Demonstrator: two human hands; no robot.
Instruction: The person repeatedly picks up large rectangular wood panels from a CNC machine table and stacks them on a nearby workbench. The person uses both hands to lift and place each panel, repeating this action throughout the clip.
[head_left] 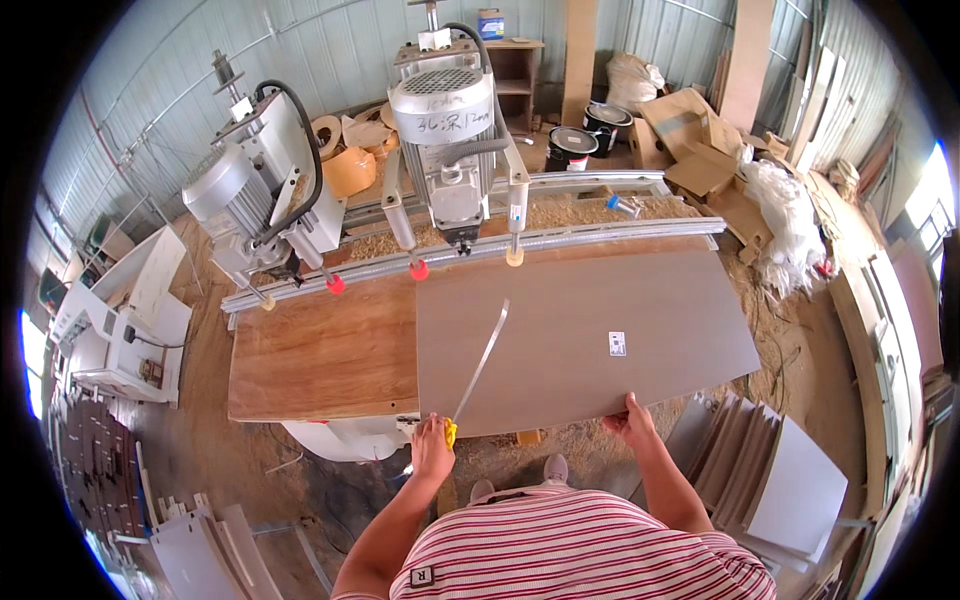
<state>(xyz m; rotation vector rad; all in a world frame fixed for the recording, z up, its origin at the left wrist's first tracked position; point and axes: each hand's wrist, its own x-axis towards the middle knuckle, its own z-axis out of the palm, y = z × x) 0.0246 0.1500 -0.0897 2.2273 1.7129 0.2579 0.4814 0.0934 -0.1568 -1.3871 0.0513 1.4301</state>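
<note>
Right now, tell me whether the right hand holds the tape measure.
No, the yellow tape measure is in the left hand.

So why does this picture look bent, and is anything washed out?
Head view: the fisheye lens bows the long metal rail and leaves black corners; daylight blows out the right-hand window; markings on the tape measure blade are too faint to read.

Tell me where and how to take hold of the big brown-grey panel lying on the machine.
Probably take the brown-grey panel by its near long edge, coming from the near side and pinching top and underside at two well-spread spots. It lies flat and broad, so its face offers little to hold, while the grey machine head stands at its far side.
</note>
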